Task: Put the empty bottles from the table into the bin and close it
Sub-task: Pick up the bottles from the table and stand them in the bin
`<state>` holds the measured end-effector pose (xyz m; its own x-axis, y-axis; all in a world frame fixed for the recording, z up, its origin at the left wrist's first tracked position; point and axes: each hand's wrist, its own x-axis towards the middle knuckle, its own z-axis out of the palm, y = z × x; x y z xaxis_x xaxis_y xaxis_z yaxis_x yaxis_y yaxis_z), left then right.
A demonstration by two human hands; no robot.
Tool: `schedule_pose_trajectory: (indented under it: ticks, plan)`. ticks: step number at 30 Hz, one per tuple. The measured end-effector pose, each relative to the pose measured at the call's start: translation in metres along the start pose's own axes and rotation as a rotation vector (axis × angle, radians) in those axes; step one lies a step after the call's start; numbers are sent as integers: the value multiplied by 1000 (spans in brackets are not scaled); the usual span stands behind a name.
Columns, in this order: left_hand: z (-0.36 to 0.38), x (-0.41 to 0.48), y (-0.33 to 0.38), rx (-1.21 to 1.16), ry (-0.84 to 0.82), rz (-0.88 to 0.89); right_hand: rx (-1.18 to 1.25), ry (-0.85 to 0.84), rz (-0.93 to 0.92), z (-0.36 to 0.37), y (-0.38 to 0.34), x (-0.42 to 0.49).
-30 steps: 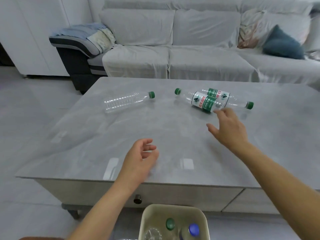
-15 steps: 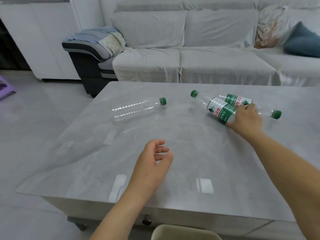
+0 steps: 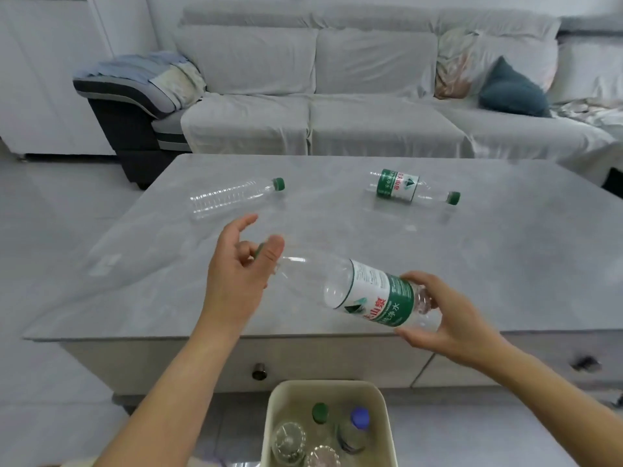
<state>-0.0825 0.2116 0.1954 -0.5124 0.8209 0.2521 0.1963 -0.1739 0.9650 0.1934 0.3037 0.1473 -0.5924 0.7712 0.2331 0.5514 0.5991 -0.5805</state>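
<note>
An empty clear bottle with a green and white label (image 3: 367, 288) hangs level above the near edge of the grey table (image 3: 505, 264). My right hand (image 3: 448, 318) grips its base end. My left hand (image 3: 236, 274) is at its neck, thumb over the neck and fingers curled by the green cap, index finger raised. A label-free clear bottle (image 3: 229, 197) lies at the table's far left. Another labelled bottle (image 3: 401, 185) lies at the far right. The beige bin (image 3: 382, 419) stands on the floor just below my hands, uncovered, with bottles inside. No lid shows.
A grey sofa (image 3: 337, 112) with a dark teal cushion (image 3: 512, 91) runs behind the table. Folded blankets (image 3: 158, 75) lie on its left arm. The table's front has drawers with a round knob (image 3: 259, 371). Light floor tiles surround the table.
My right hand has lifted one labelled bottle off the far right of the table and brought it near, above the bin. My left hand has risen to meet its neck.
</note>
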Motion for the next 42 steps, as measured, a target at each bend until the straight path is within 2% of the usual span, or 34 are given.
schedule_pose_trajectory:
  ticks: [3,6,10,16,22,27,31,33,35,38,40,42]
  plan:
    - [2,-25,9,6,-66,184,-64,-82,47,5,-8,-39]
    - [11,-55,8,191,-171,276,-290,-141,56,10,-29,-61]
    - [41,-98,-23,556,-505,323,-187,-165,27,33,-58,-74]
    - [73,-120,-75,864,-784,237,-104,-247,192,86,-39,-94]
    - [86,-136,-121,929,-1008,92,-163,-348,323,137,6,-118]
    - [99,-147,-166,1005,-1037,-97,-118,-377,432,179,34,-133]
    - [102,-162,-195,1140,-1049,-211,-170,-563,449,193,39,-135]
    - [102,-161,-196,1172,-1076,-235,-253,-606,392,179,34,-121]
    - [102,-141,-175,1141,-1056,-187,-292,-534,287,149,25,-99]
    - [94,-85,-113,949,-877,-31,-357,-94,-3,91,13,-56]
    - [83,-49,-70,699,-852,-95,-350,149,-54,51,12,-22]
    - [73,-25,-38,649,-907,-77,-352,240,-29,15,14,19]
